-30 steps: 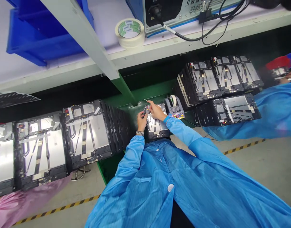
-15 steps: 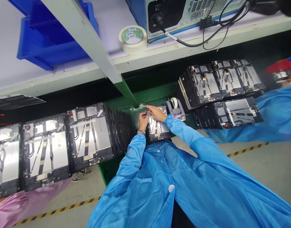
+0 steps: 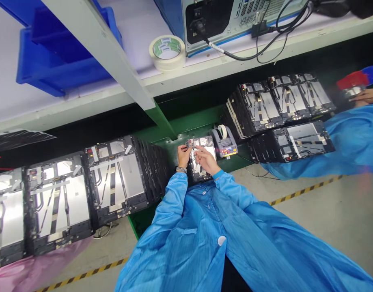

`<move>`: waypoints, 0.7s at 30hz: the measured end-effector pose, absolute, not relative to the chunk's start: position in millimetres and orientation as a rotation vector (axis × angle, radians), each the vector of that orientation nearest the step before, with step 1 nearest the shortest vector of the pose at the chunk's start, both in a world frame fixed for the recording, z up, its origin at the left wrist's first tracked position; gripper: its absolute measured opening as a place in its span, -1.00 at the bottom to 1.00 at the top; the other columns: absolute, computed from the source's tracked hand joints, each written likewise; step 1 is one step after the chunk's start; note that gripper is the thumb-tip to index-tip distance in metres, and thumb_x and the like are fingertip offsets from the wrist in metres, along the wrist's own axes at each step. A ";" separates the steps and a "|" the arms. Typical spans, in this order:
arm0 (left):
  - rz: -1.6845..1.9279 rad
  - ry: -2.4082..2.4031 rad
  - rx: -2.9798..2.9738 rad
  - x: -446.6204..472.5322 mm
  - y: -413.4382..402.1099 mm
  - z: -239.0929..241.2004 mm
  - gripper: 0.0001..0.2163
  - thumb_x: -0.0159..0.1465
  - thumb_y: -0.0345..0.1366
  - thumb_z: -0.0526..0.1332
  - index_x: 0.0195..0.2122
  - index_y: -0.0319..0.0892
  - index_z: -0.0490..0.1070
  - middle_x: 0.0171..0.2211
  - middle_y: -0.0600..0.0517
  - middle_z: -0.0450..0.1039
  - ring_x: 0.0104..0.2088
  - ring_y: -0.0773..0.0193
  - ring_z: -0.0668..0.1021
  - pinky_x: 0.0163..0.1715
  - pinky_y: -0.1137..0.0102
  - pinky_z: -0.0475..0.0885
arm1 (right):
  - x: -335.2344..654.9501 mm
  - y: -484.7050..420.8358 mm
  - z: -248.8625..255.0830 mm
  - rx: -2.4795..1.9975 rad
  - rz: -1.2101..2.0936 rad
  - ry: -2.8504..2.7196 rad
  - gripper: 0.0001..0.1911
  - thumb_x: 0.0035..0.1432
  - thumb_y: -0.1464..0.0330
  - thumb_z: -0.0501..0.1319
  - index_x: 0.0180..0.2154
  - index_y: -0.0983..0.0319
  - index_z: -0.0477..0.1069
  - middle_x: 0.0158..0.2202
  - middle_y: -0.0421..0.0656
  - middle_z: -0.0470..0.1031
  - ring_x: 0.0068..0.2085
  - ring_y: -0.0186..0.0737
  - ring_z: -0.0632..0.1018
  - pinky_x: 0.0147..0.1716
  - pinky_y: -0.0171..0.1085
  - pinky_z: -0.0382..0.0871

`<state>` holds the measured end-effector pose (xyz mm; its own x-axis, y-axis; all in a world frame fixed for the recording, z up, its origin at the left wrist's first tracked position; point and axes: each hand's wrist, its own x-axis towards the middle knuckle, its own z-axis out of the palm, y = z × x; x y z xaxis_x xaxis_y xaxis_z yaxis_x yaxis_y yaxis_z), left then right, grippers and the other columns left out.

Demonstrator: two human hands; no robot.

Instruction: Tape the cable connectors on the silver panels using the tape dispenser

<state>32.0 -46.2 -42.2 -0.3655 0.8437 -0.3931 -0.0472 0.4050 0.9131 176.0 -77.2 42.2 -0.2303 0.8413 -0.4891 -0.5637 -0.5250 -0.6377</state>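
Observation:
An electronic panel (image 3: 201,174) with a silver plate, black frame and thin cables lies on the green bench before my body. At its upper left corner is my left hand (image 3: 183,156), thumb and fingers pinched together; whatever is between them is too small to tell. Over the panel's middle hovers my right hand (image 3: 208,162), its fingers partly bent and apart, with nothing visible in them. Just right of the panel stands a grey tape dispenser (image 3: 225,142) carrying a roll of whitish tape (image 3: 222,131).
Stacks of similar panels stand at left (image 3: 119,178) and right (image 3: 261,107). Above runs a white shelf (image 3: 204,72) with a tape roll (image 3: 168,54), blue bins (image 3: 64,71) and a computer case (image 3: 218,24). A green-and-white post (image 3: 128,77) crosses ahead. A co-worker's hand (image 3: 369,95) shows at far right.
My right hand has moved down from the panel's top left edge to above its middle, and its fingers have come apart. My left hand stays at the corner.

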 end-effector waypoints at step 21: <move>1.123 1.700 1.110 30.4 -47.6 -11.4 -0.68 0.22 -0.44 0.35 -0.01 -0.05 0.52 0.21 -0.10 0.28 0.14 0.11 0.49 0.04 0.29 0.48 | 159.6 -76.9 30.3 -0.812 2.039 0.176 -0.73 0.36 0.31 0.15 0.04 0.21 0.46 -0.31 -0.14 0.56 -0.42 -0.22 0.50 -0.45 -0.27 0.40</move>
